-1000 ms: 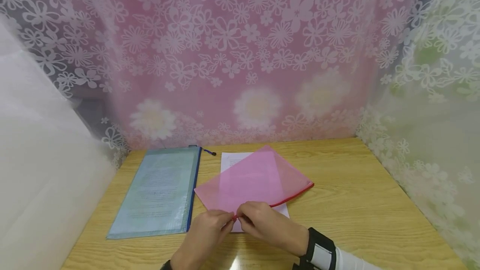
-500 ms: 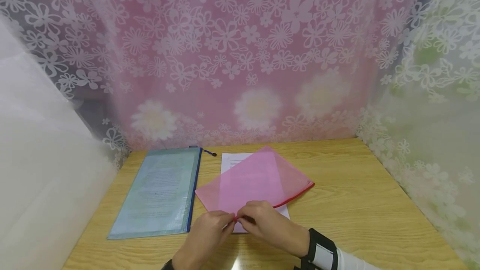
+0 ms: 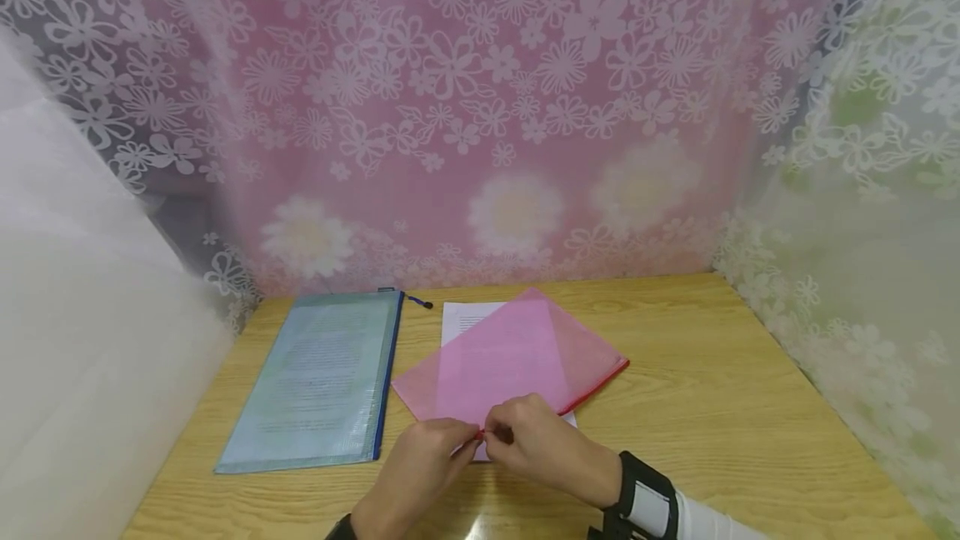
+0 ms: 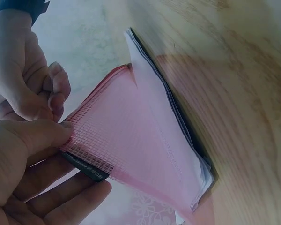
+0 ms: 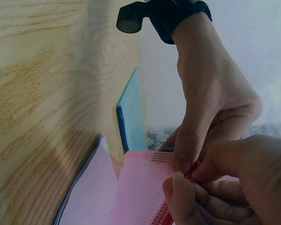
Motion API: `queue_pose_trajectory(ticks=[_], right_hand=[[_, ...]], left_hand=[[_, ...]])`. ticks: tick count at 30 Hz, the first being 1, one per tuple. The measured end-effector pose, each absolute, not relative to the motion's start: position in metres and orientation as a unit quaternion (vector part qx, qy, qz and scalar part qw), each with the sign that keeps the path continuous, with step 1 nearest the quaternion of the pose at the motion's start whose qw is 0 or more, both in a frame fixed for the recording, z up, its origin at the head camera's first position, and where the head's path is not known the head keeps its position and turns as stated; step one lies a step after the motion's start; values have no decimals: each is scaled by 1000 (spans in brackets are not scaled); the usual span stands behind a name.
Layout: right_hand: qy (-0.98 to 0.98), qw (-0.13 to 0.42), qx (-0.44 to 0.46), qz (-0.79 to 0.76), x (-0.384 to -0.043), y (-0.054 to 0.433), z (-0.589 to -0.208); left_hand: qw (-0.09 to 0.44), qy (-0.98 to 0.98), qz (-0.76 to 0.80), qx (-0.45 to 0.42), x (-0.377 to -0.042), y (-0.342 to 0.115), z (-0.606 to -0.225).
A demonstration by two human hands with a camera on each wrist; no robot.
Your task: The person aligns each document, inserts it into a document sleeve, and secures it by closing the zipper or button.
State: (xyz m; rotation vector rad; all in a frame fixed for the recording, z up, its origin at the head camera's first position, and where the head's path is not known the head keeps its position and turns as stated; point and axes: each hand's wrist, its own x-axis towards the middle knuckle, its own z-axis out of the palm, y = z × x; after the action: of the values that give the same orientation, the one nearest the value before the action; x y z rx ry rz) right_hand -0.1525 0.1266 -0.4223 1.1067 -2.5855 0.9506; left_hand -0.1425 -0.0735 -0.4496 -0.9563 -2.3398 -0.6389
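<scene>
A pink mesh zip pouch (image 3: 502, 357) lies slantwise over a stack of printed paper (image 3: 463, 320), its near corner raised. Along its near right side runs a red zipper (image 3: 598, 387). My left hand (image 3: 420, 458) pinches the raised corner by the zipper's end; in the left wrist view its thumb lies on the mesh above a black label (image 4: 86, 166). Right beside it, my right hand (image 3: 546, 448) pinches at the same zipper end, fingertips almost meeting the left ones. In the right wrist view red zipper material (image 5: 195, 169) shows between the two hands; the slider is mostly hidden by the fingers.
To the left a light blue zip pouch (image 3: 315, 382) with printed sheets inside lies flat, its dark blue zipper facing the papers. A dark pull cord (image 3: 420, 302) sticks out from its far corner. Flowered curtains (image 3: 480, 123) enclose the wooden table (image 3: 712, 423).
Both hands have shifted slightly to the right with the pouch's pinched corner. The blue pouch and the papers stay where they were.
</scene>
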Motion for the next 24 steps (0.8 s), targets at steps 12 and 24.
queue_pose_trajectory(ticks=[12, 24], right_hand=[[-873, 59, 354, 331, -153, 128, -425], [-878, -3, 326, 351, -155, 133, -424]], left_hand=[[284, -849, -229, -382, -144, -76, -454], [283, -845, -228, -393, -143, -75, -451]])
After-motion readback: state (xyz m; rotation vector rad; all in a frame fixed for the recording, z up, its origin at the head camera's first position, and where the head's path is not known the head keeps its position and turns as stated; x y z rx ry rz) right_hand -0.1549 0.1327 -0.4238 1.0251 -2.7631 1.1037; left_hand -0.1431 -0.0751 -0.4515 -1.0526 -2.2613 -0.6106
